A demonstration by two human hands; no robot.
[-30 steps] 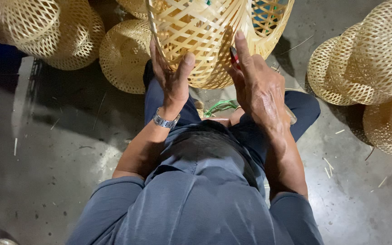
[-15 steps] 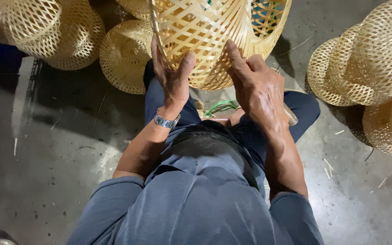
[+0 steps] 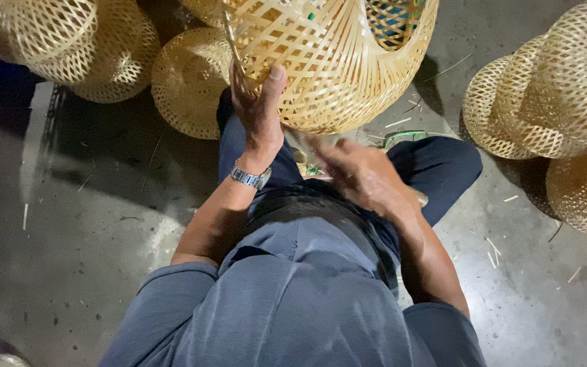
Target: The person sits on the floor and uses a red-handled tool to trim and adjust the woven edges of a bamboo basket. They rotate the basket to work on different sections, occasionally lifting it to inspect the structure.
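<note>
Your left hand (image 3: 258, 109) is closing its grip on the woven bamboo basket (image 3: 327, 58); your right hand (image 3: 361, 175) is hanging blurred below, grip unclear.

Pale open-weave bamboo basket (image 3: 334, 61), rounded, tilted, raised above the lap, rim unfinished.

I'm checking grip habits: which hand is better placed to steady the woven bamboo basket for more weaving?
Probably the left hand: it already grips the pale open-weave bamboo basket at its lower edge. The right hand is off it, blurred, low over the lap.
</note>
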